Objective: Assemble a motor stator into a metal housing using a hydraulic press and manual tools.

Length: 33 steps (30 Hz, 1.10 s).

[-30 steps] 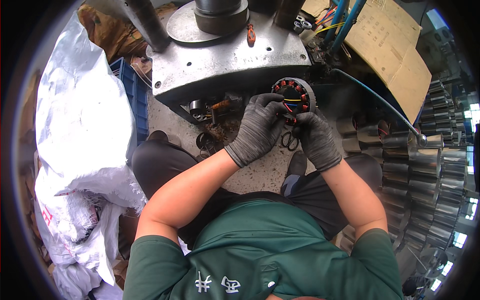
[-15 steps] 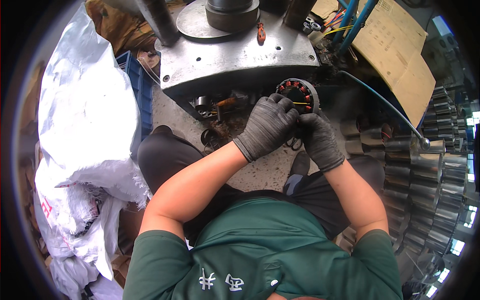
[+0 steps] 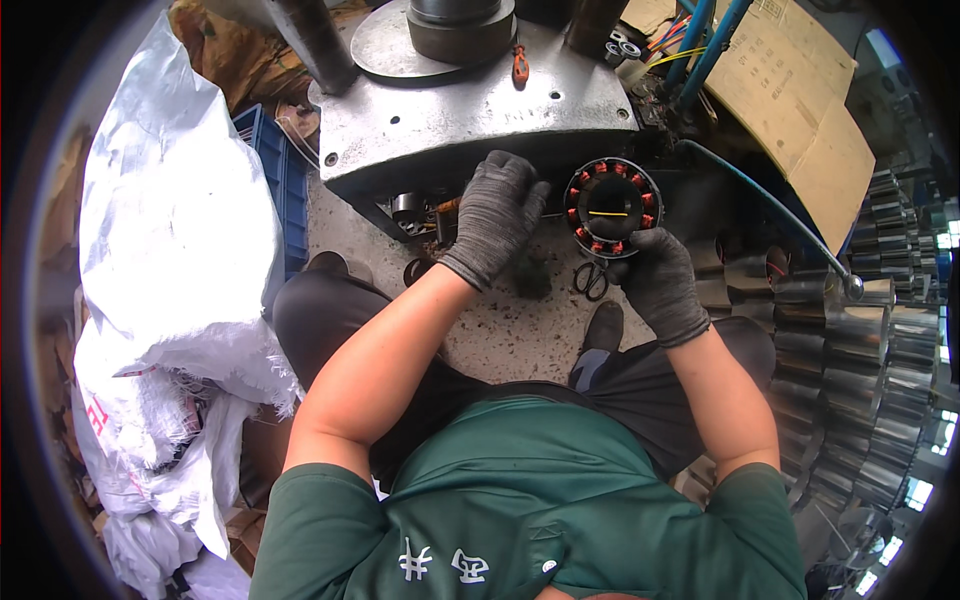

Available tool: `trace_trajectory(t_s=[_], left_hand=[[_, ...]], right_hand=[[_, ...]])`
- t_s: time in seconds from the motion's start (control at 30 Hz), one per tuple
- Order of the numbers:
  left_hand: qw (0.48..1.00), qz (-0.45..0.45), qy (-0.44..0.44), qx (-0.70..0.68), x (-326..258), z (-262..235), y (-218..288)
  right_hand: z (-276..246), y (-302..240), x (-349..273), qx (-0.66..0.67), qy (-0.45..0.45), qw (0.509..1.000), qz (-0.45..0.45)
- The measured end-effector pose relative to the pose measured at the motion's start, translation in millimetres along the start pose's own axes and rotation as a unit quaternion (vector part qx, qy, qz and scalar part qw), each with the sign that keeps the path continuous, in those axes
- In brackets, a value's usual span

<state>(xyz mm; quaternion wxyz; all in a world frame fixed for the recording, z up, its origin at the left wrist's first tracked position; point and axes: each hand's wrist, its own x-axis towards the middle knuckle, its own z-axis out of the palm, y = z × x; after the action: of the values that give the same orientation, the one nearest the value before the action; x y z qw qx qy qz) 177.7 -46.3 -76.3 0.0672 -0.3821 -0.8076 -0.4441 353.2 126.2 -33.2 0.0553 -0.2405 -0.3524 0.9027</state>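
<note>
At press base | left hand now off stator | right hand holds

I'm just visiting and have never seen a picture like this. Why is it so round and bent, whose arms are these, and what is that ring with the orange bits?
The picture comes from a wide fisheye camera worn on a person's head, looking down, so straight edges bend near the rim. The green shirt and bare forearms at the bottom belong to that person, who sits and wears grey knit gloves.

The right hand holds a round black ring with copper-orange coils around its inside, a motor stator, from below. The left hand is apart from the ring, resting at the edge of a heavy grey metal machine base.

On the speckled floor between the hands lie small scissors. To the left is a big white sack and a blue crate; to the right, rows of shiny metal cylinders and brown cardboard.
</note>
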Motion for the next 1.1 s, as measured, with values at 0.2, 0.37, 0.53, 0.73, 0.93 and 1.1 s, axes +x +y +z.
trace_trajectory(t_s=[0.2, 0.37, 0.53, 0.73, 0.93, 1.1], left_hand=[[0.973, -0.031, -0.023, -0.228, 0.4, 6.8, 13.4], [0.993, 0.029, -0.062, -0.101, 1.6, -7.0, 21.3], [0.992, 0.100, -0.048, 0.057, 2.7, -8.7, 22.3], [0.994, -0.049, -0.074, 0.066, 2.4, -6.2, 8.2], [0.999, -0.018, -0.031, 0.017, 4.2, 3.8, -4.7], [0.994, 0.041, 0.013, -0.102, 6.1, 0.9, 12.3]], right_hand=[[-8.4, -1.8, -8.0, -0.011, -0.047, 0.998, 0.050], [-10.2, 2.2, -9.1, -0.041, -0.051, 0.996, 0.057], [-24.4, 7.5, -5.9, -0.064, -0.010, 0.997, 0.046], [10.8, -4.4, -11.2, -0.036, 0.003, 0.999, 0.029], [1.3, -7.8, -11.8, 0.051, -0.080, 0.994, 0.061], [-3.2, -1.0, -11.0, 0.027, -0.058, 0.993, 0.099]])
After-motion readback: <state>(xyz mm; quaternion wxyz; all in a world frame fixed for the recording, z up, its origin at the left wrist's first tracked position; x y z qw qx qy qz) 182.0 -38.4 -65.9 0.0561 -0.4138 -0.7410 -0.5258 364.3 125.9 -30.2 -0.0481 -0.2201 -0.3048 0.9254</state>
